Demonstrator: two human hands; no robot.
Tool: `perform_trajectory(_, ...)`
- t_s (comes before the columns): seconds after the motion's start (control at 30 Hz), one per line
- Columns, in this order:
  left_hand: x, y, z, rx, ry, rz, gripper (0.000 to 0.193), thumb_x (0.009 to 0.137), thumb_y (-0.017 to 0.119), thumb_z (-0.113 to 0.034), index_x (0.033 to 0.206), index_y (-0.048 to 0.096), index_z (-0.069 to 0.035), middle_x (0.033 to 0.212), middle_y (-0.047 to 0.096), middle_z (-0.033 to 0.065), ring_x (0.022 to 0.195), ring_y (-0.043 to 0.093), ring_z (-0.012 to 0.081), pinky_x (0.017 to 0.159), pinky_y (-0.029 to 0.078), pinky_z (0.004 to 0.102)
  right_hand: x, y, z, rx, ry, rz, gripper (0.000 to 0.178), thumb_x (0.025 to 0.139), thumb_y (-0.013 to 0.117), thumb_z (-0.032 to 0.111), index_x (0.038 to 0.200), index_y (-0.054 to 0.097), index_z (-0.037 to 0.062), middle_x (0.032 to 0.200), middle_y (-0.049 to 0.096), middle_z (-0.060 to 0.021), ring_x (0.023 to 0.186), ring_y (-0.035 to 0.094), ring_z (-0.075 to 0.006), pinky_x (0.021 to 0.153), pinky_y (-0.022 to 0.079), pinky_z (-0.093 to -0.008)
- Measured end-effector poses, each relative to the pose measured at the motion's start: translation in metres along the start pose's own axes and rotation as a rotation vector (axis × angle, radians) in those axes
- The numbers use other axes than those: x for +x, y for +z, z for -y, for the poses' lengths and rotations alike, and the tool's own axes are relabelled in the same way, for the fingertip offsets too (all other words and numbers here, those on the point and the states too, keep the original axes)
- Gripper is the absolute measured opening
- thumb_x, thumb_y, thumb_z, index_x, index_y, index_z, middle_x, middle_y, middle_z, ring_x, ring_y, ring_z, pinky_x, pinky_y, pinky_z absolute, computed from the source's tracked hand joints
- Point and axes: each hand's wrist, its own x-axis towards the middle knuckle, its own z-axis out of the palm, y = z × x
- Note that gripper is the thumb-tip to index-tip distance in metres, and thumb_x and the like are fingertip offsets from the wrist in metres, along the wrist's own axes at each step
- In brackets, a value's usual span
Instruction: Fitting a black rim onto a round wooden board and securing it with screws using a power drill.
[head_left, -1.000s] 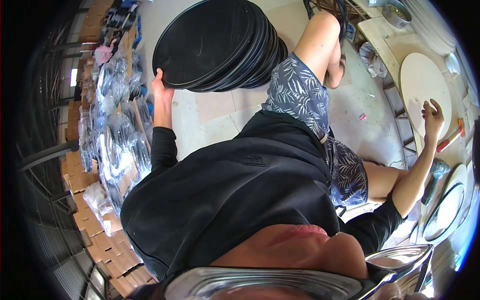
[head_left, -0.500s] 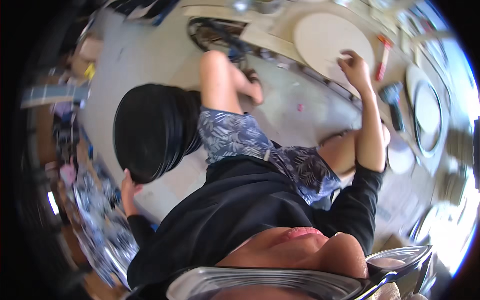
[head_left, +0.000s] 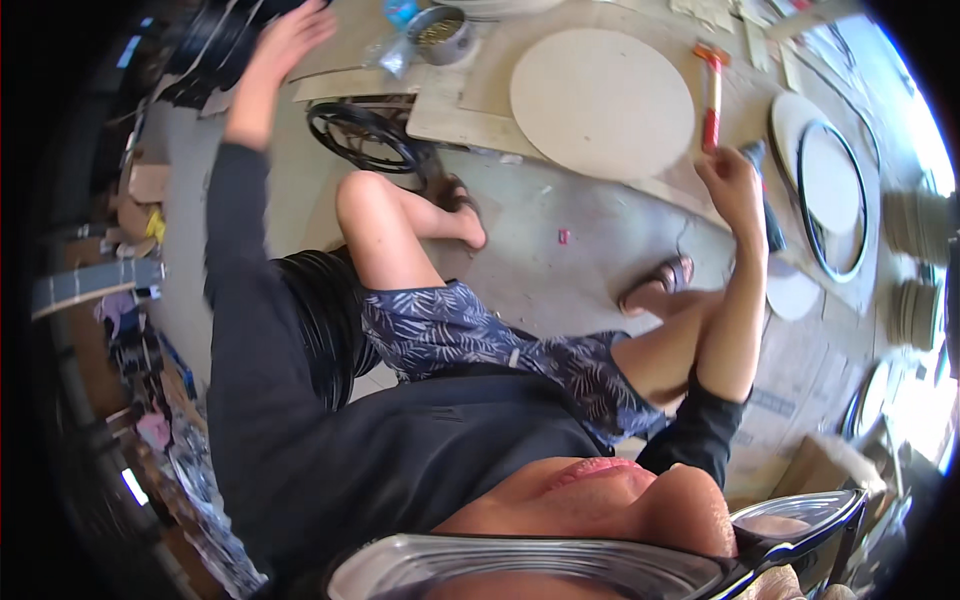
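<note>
The person sits on the concrete floor (head_left: 600, 230) in a dark long-sleeved top and patterned shorts, one knee raised, sandals on both feet.

Left hand (head_left: 285, 45): raised to the upper left of the view, arm stretched out, fingers spread and loose, closed on nothing. The fingertips lie at the edge of a dark pile of black rings (head_left: 215, 45) near the top rim; whether they touch it cannot be told, as that area is dark and blurred.

Right hand (head_left: 730, 175): raised at the right, fingers curled loosely inward, palm turned away from the camera. It sits just below the lower end of a hammer (head_left: 710, 95) with a red handle and orange head, which lies on the wooden board (head_left: 470, 95). Whether the fingertips touch the handle cannot be told; the hand is not wrapped around it.

Round wooden disc (head_left: 600, 100): pale, plain, flat, smooth-faced and unmarked, lying on the board just left of the hammer, well clear of both hands.

Other items:
- A black hoop (head_left: 365, 135) with thin cross wires lies on the floor at the board's left edge, beside the raised knee.
- A stack of black hoops (head_left: 325, 310) stands on edge behind the person's left thigh.
- A small round metal tin (head_left: 440, 35) sits on the board near the top.
- A white disc with a black ring (head_left: 830, 185) laid on it rests at the right, near the right hand.
</note>
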Motion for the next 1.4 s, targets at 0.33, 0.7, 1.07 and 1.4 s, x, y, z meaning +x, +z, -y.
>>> perform_trajectory(0.33, 0.271, 0.101, 0.119, -0.073, -0.071, -0.554, 0.066, 0.096, 0.071, -0.039, 0.149, 0.043, -0.012, 0.145, 0.047, 0.0163, 0.108, 0.055, 0.0332, 0.082, 0.059, 0.0544, 0.017, 0.015, 0.04, 0.103, -0.009, 0.023, 0.029, 0.091, 0.07, 0.015, 0.113, 0.069, -0.0042, 0.089, 0.073, -0.0158, 0.081, 0.072, -0.0208, 0.076, 0.056, -0.0322)
perform_trajectory(0.7, 0.279, 0.112, 0.125, -0.275, -0.037, -0.753, 0.045, 0.104, 0.051, -0.012, 0.149, 0.044, -0.01, 0.15, 0.048, 0.0104, 0.139, 0.045, 0.0339, 0.105, 0.047, 0.0685, 0.025, 0.011, 0.041, 0.152, -0.135, -0.053, 0.018, 0.091, 0.069, 0.009, 0.105, 0.069, -0.003, 0.082, 0.069, -0.0129, 0.077, 0.07, -0.0211, 0.073, 0.055, -0.0327)
perform_trajectory(1.07, 0.121, 0.224, 0.161, -0.423, 0.276, -0.423, 0.038, 0.092, 0.058, 0.008, 0.128, 0.054, -0.004, 0.123, 0.062, 0.0134, 0.114, 0.066, 0.0338, 0.102, 0.055, 0.0596, 0.02, 0.01, 0.018, 0.155, -0.114, -0.153, 0.025, 0.087, 0.071, 0.018, 0.105, 0.072, 0.0005, 0.083, 0.072, -0.0183, 0.079, 0.072, -0.0326, 0.077, 0.056, -0.0398)
perform_trajectory(1.4, -0.015, 0.202, 0.175, -0.261, 0.014, -0.078, 0.031, 0.097, 0.064, -0.008, 0.126, 0.061, 0.004, 0.123, 0.071, 0.0128, 0.111, 0.07, 0.0248, 0.102, 0.056, 0.039, 0.048, 0.015, 0.039, 0.887, 0.428, -0.028, 0.05, 0.105, 0.054, 0.039, 0.121, 0.065, -0.0071, 0.1, 0.071, -0.0119, 0.084, 0.07, -0.0227, 0.077, 0.059, -0.0361)
